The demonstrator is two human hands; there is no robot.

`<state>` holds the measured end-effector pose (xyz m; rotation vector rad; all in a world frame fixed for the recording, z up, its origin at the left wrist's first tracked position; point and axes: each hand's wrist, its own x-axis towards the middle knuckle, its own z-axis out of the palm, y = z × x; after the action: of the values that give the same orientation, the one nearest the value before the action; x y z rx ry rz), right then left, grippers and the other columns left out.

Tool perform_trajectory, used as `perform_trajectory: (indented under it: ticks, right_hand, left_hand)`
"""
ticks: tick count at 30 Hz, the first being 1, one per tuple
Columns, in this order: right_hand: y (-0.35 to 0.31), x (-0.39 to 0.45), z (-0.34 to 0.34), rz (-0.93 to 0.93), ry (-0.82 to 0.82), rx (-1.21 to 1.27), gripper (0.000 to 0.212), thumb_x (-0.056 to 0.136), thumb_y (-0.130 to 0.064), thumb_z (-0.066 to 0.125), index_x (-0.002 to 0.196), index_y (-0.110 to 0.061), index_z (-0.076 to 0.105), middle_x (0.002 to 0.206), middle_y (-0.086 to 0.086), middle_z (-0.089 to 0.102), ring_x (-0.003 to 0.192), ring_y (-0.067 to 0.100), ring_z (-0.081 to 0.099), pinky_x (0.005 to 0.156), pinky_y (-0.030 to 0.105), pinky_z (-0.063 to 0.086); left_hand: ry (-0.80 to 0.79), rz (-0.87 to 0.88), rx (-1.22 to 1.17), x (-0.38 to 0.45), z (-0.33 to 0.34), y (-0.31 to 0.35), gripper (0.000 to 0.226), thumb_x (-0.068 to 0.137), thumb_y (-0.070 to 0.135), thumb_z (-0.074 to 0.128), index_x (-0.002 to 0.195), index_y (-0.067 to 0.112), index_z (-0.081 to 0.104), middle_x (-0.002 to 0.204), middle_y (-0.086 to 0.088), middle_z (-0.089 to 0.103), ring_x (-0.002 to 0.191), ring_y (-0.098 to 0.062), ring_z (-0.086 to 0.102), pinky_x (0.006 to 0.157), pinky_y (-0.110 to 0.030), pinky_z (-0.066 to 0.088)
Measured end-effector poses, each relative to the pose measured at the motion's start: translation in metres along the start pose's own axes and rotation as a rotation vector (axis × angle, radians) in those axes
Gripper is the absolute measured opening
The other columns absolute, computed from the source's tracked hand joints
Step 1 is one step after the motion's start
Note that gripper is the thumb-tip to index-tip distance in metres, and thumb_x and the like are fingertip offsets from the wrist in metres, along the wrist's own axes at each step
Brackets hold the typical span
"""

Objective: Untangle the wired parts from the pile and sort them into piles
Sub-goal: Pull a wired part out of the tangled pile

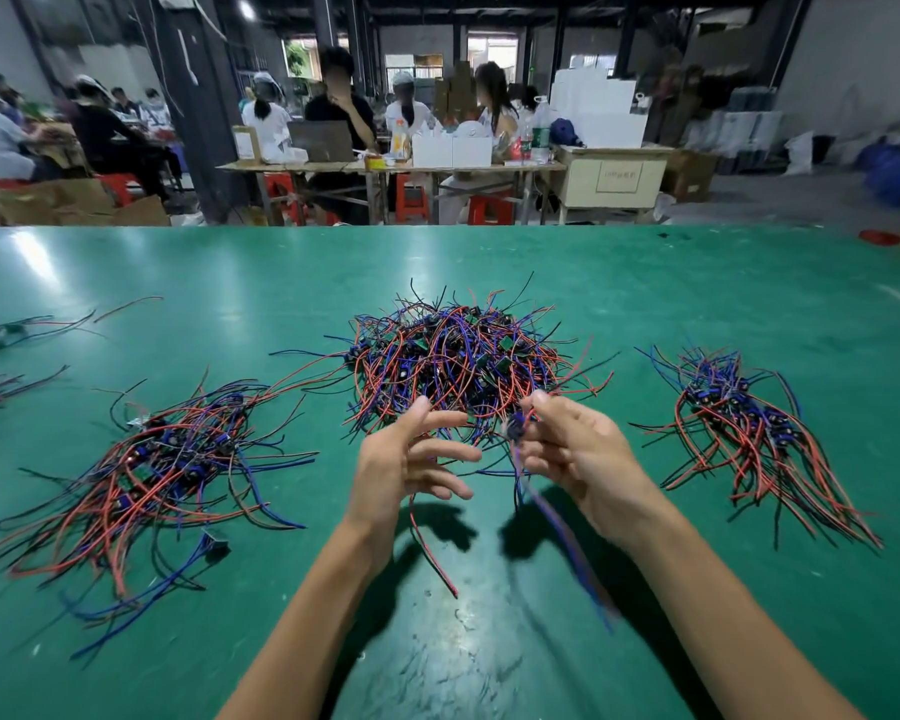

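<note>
Wired part (515, 427) in right hand (578, 449)

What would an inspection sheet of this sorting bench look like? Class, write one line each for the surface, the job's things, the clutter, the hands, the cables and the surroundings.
Surface: green table, scuffed near the front edge.
Job's things: tangled central pile; sorted left pile; sorted right pile; one wired part lifted out.
Clutter: a few stray wired parts at the far left edge.
Hands: left hand open, fingers spread; right hand pinches the wired part.
Cables: red, blue and black leads; one red wire trails below the left hand.
Surroundings: seated people at far tables, red stools, cardboard boxes.
</note>
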<state>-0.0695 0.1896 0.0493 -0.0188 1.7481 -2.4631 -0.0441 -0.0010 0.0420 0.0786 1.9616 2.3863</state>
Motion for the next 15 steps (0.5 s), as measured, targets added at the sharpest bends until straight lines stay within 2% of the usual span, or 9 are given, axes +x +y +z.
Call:
perform_trajectory:
  ticks: [3,5,7,8,12,15]
  right_hand:
    - [0.013,-0.004,0.007,-0.148,-0.099,-0.265,0.019,0.091,-0.038,0.067,0.086,-0.022,0.076,0.078,0.002,0.074,0.064,0.009,0.068,0.054,0.019,0.052]
    - [0.019,-0.002,0.007,-0.331,-0.079,-0.488,0.019,0.095,-0.032,0.067,0.083,-0.021,0.077,0.079,-0.005,0.075,0.072,0.005,0.067,0.065,0.018,0.051]
    - [0.024,0.0,0.004,-0.424,-0.007,-0.619,0.019,0.097,-0.031,0.067,0.083,-0.022,0.078,0.081,-0.007,0.074,0.073,0.006,0.063,0.069,0.025,0.048]
    - [0.026,0.001,0.003,-0.43,0.019,-0.615,0.019,0.097,-0.032,0.066,0.084,-0.024,0.078,0.081,-0.007,0.074,0.072,0.007,0.061,0.069,0.028,0.047]
    - [0.028,0.0,0.005,-0.425,0.027,-0.529,0.018,0.098,-0.032,0.064,0.092,-0.026,0.08,0.074,-0.015,0.069,0.062,0.005,0.05,0.061,0.021,0.04]
    - [0.028,-0.002,0.009,-0.421,-0.015,-0.479,0.017,0.097,-0.032,0.064,0.096,-0.026,0.081,0.077,-0.007,0.072,0.064,0.012,0.052,0.061,0.023,0.043]
  left_hand:
    - [-0.049,-0.037,-0.007,-0.002,0.01,-0.006,0.049,0.085,0.052,0.059,0.109,0.013,0.075,0.099,-0.015,0.077,0.074,-0.03,0.076,0.065,-0.03,0.06]
    - [-0.089,-0.027,-0.006,-0.006,0.015,-0.012,0.028,0.089,0.034,0.068,0.105,0.013,0.078,0.1,-0.015,0.077,0.076,-0.029,0.076,0.072,-0.033,0.062]
    - [-0.064,-0.039,-0.019,-0.008,0.016,-0.014,0.014,0.091,0.016,0.069,0.102,0.01,0.077,0.095,-0.019,0.077,0.071,-0.028,0.075,0.068,-0.032,0.062]
    - [-0.049,-0.046,-0.024,-0.008,0.016,-0.015,0.012,0.091,0.011,0.069,0.101,0.008,0.076,0.093,-0.02,0.076,0.066,-0.026,0.074,0.064,-0.03,0.061]
    - [-0.033,-0.01,0.015,-0.007,0.014,-0.014,0.011,0.09,0.011,0.072,0.098,0.009,0.078,0.089,-0.017,0.077,0.051,-0.018,0.06,0.053,-0.024,0.052]
    - [-0.025,0.034,0.06,-0.007,0.014,-0.015,0.012,0.088,0.018,0.074,0.096,0.01,0.08,0.088,-0.016,0.077,0.048,-0.014,0.045,0.047,-0.019,0.037]
